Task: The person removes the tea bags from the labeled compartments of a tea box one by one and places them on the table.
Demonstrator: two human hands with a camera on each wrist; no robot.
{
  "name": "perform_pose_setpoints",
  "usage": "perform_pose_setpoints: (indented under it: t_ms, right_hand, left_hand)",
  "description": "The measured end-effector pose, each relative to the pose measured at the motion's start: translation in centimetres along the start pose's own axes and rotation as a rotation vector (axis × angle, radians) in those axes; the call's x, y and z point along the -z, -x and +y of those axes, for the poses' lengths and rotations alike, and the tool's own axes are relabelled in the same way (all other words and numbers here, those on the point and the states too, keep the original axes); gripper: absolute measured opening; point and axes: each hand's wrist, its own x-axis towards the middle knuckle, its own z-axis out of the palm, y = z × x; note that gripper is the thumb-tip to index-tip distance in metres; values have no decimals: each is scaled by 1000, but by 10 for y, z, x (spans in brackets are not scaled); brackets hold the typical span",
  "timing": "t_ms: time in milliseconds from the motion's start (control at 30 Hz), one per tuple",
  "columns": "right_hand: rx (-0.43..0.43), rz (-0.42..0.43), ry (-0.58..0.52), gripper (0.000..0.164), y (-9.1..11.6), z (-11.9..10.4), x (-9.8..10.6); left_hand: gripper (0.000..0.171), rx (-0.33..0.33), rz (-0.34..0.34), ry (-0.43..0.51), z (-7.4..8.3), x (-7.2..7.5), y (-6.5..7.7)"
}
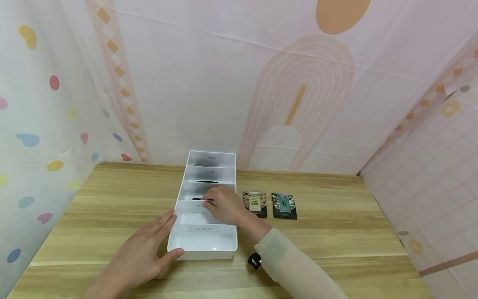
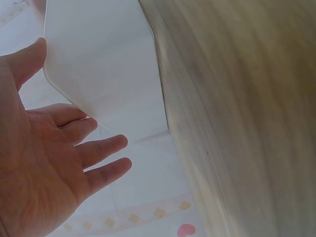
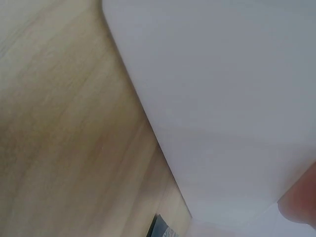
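Observation:
A long white divided box (image 1: pixel 202 255) stands on the table, its compartments in a row from front to back with printed labels. My left hand (image 1: pixel 140 253) steadies its near left corner, thumb at the front rim and fingers along the left side. In the left wrist view the fingers (image 2: pixel 103 150) are spread and fairly straight against the white wall. My right hand (image 1: pixel 225 205) reaches over the box's right side and pinches a dark sachet (image 1: pixel 198 199) at the middle compartment. Most of that sachet is hidden by the divider and the fingers.
Two patterned tea sachets, one with a yellowish label (image 1: pixel 255 204) and one with a teal label (image 1: pixel 284 206), lie right of the box. Dark edges show inside the rear compartments. A small black object (image 1: pixel 254 261) is by the right sleeve. Printed cloth (image 1: pixel 209 83) hangs behind the table.

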Motion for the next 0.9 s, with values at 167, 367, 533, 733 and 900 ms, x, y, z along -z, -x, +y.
perform_pose_setpoints:
  t_ms: [167,367,533,733,900]
  right_hand:
    - [-19,22,-55,15,1,1,0]
    - [-50,49,-161,13,3,1,0]
    - [-54,100,-246,12,4,2,-1]
    - [-49,145,-319,13,5,3,-1]
    - [-24,145,-356,14,7,3,4]
  left_hand:
    - [81,3,-2,-1,0,0,0]
    - [81,11,-9,2,0,0,0]
    - [81,21,-18,7,1,0,0]
    - [81,22,-18,0,1,1,0]
    - [81,25,-28,3,1,0,-1]
